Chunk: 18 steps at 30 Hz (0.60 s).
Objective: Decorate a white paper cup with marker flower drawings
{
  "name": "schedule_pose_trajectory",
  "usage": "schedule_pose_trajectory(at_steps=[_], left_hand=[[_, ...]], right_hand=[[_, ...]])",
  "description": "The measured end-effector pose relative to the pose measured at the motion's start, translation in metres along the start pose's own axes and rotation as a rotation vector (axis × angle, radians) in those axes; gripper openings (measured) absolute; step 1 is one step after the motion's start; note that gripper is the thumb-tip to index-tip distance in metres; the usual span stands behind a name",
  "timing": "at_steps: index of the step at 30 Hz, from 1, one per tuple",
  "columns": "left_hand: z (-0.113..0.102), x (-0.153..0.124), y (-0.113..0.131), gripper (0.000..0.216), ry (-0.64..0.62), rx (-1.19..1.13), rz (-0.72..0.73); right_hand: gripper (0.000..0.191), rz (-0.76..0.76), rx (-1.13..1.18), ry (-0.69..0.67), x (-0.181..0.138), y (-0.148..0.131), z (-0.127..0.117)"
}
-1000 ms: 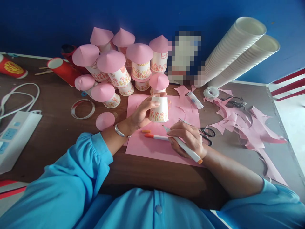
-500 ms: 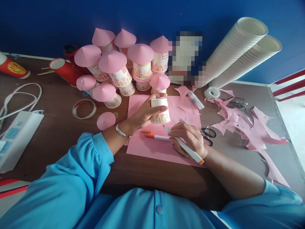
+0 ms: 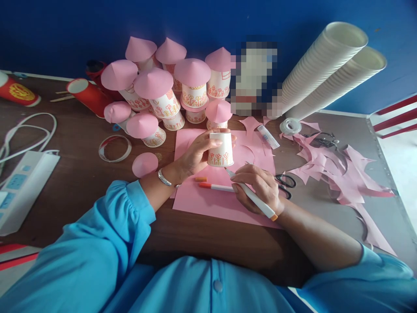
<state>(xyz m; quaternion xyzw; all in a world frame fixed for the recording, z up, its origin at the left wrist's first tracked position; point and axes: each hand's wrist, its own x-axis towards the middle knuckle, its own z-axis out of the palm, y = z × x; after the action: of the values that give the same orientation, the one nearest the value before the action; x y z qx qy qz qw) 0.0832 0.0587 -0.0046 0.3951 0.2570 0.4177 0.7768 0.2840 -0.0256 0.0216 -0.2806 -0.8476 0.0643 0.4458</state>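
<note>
My left hand [image 3: 199, 151] is closed round an upside-down white paper cup [image 3: 221, 145], with flowers drawn in red and yellow-orange near its rim. In my right hand [image 3: 257, 186] is a white marker [image 3: 257, 203] with an orange end; its tip is just below the cup's rim, apart from it as far as I can see. Beneath both hands lie sheets of pink paper [image 3: 195, 202]. A second marker with a red-orange cap [image 3: 205, 185] rests on them, beside a loose orange cap [image 3: 201, 179]. Black-handled scissors [image 3: 286, 180] lie partly behind my right hand.
Several decorated cups with pink cone roofs [image 3: 192, 74] stand at the back. Two tall stacks of white cups [image 3: 325, 69] lean at the back right. Pink scraps [image 3: 345, 174], a tape roll [image 3: 289, 126] and a glue stick [image 3: 269, 137] lie right. A power strip [image 3: 29, 187] is left.
My left fingers have shifted and the cup has turned, so a different, plainer side with red flowers faces me. The marker in my right hand has moved slightly right and up.
</note>
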Motion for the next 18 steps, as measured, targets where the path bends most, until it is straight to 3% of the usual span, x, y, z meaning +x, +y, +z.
schedule_pose_trajectory(at_steps=[5, 11, 18], left_hand=[[-0.0001, 0.0005, -0.0002, 0.041, -0.013, 0.055, 0.002], [0.0018, 0.0001, 0.0003, 0.050, -0.033, 0.035, 0.013], [0.0051, -0.0018, 0.0013, 0.042, -0.023, 0.079, -0.011]], right_hand=[[0.025, 0.021, -0.015, 0.006, 0.0006, 0.0000, 0.0007], [0.024, 0.026, -0.018, -0.006, -0.0003, 0.0000, 0.0016], [0.022, 0.035, -0.045, -0.019, -0.0007, 0.0001, 0.0029]])
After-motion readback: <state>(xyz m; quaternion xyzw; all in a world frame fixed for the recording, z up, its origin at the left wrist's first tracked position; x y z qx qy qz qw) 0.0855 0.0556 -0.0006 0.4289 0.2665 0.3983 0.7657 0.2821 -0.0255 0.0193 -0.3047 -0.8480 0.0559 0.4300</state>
